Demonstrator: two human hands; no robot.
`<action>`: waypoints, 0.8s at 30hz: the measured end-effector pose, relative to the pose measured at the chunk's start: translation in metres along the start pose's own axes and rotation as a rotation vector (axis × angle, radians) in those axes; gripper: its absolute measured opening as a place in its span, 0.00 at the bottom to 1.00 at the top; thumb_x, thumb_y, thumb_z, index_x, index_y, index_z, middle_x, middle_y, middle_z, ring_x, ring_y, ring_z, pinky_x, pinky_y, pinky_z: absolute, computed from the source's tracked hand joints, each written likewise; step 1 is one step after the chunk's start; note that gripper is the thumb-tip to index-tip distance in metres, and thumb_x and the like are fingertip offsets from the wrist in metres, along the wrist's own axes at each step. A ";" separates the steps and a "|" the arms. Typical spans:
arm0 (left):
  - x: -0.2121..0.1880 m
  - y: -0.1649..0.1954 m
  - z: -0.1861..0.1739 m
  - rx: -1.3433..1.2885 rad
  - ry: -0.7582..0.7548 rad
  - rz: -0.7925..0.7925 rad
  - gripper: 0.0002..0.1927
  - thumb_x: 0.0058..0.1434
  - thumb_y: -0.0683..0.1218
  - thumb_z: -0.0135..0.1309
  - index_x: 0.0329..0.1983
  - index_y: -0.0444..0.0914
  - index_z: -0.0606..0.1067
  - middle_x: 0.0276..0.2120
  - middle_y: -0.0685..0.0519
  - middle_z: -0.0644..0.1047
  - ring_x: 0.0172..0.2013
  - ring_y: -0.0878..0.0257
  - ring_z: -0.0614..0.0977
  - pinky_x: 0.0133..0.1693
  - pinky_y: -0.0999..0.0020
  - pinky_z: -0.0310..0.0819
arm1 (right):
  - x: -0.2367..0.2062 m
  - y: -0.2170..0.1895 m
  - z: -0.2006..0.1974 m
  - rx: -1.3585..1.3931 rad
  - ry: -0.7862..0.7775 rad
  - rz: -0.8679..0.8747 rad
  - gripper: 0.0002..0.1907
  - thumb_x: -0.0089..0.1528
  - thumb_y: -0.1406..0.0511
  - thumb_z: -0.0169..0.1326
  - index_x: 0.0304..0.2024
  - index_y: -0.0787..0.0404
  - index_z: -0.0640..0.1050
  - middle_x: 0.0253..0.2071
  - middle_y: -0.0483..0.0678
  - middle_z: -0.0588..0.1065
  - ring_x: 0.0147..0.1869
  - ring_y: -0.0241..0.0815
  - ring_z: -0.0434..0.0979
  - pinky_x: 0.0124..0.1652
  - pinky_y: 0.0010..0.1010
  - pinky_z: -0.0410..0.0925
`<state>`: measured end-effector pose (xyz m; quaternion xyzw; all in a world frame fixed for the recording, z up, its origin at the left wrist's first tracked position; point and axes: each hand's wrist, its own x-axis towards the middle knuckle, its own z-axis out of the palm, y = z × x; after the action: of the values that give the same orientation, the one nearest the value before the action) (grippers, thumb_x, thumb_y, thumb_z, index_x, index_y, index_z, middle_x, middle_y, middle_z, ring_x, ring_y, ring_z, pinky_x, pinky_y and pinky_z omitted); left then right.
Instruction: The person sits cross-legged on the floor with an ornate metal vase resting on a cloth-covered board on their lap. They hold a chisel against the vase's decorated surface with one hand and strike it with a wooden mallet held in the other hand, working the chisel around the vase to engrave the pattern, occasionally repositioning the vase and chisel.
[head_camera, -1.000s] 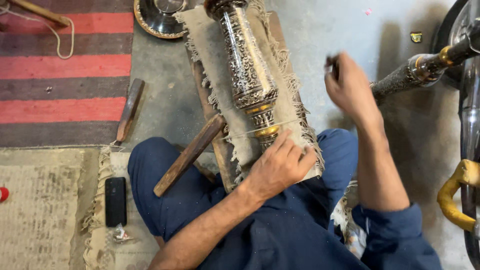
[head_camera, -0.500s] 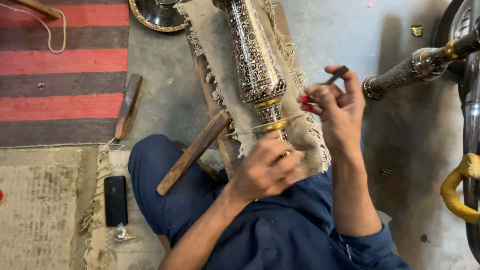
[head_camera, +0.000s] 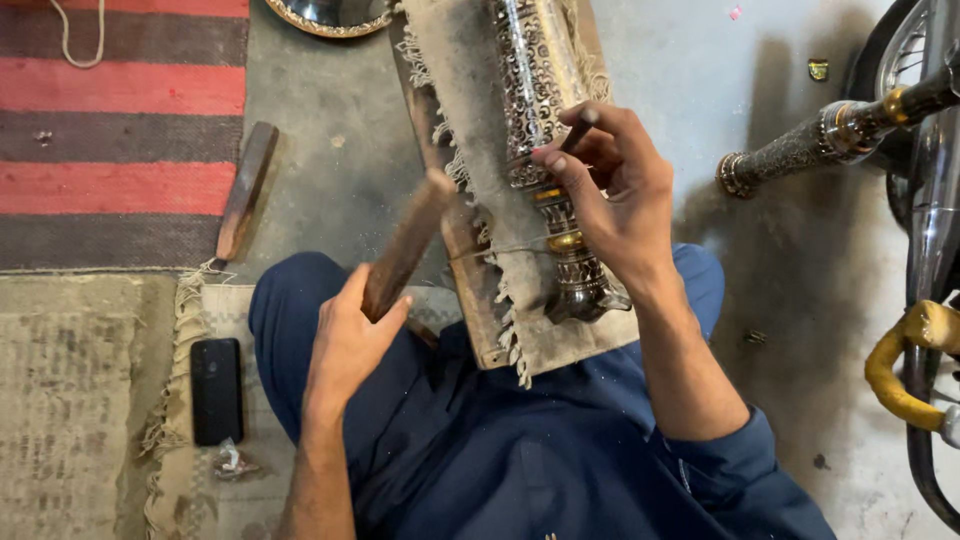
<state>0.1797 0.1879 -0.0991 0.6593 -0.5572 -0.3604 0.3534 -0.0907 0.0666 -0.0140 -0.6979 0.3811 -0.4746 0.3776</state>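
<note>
Sitting on the floor in dark blue work clothes, the person has an engraved metal tube (head_camera: 540, 120) lying on a frayed cloth pad (head_camera: 470, 130) over a wooden board (head_camera: 475, 300) propped on the lap, the tube running from near the knees away to the far edge of the view. The right hand (head_camera: 610, 190) pinches a thin chisel-like punch (head_camera: 578, 130) between thumb and fingers and rests its tip on the patterned silver surface, just above the brass bands (head_camera: 555, 215) near the tube's near end. The left hand (head_camera: 345, 340) is clenched around the lower end of a wooden mallet stick (head_camera: 405, 245), which slants up toward the tube, its head just left of the cloth pad and not touching the punch.

By the look of it, this is the chasing or engraving step: the punch is set on the spot and the stick is raised for a blow. The next move seems to call for a short, controlled tap on the punch's top, with the right hand keeping the tip steady so it does not skid across the rounded metal.

On the floor to the left lie a second wooden stick (head_camera: 245, 190), a striped red and grey rug (head_camera: 120, 120) and a black phone (head_camera: 216, 390) on a burlap mat (head_camera: 90, 400). To the right stands another decorated metal pipe (head_camera: 800, 150).
</note>
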 end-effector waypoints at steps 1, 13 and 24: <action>0.001 0.003 0.001 -0.023 0.041 0.044 0.23 0.61 0.45 0.62 0.56 0.34 0.70 0.38 0.39 0.82 0.40 0.43 0.86 0.39 0.56 0.77 | 0.001 -0.002 0.001 -0.108 0.012 -0.023 0.17 0.73 0.77 0.56 0.62 0.64 0.70 0.45 0.52 0.82 0.53 0.40 0.84 0.50 0.27 0.78; 0.027 0.076 -0.036 0.085 0.207 0.458 0.34 0.59 0.34 0.56 0.69 0.41 0.61 0.53 0.38 0.77 0.53 0.36 0.80 0.48 0.48 0.77 | 0.003 0.003 -0.001 -0.355 0.008 -0.176 0.20 0.72 0.77 0.59 0.63 0.64 0.68 0.48 0.53 0.82 0.55 0.39 0.85 0.52 0.28 0.79; 0.049 0.113 -0.069 0.439 0.288 0.743 0.42 0.63 0.33 0.57 0.76 0.51 0.58 0.43 0.48 0.68 0.46 0.50 0.76 0.49 0.54 0.72 | 0.004 0.011 -0.005 -0.439 0.027 -0.252 0.20 0.72 0.75 0.63 0.61 0.65 0.69 0.47 0.53 0.82 0.50 0.37 0.86 0.48 0.26 0.81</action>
<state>0.1915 0.1298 0.0286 0.5174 -0.7646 0.0129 0.3842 -0.0967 0.0575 -0.0210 -0.7988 0.3898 -0.4330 0.1497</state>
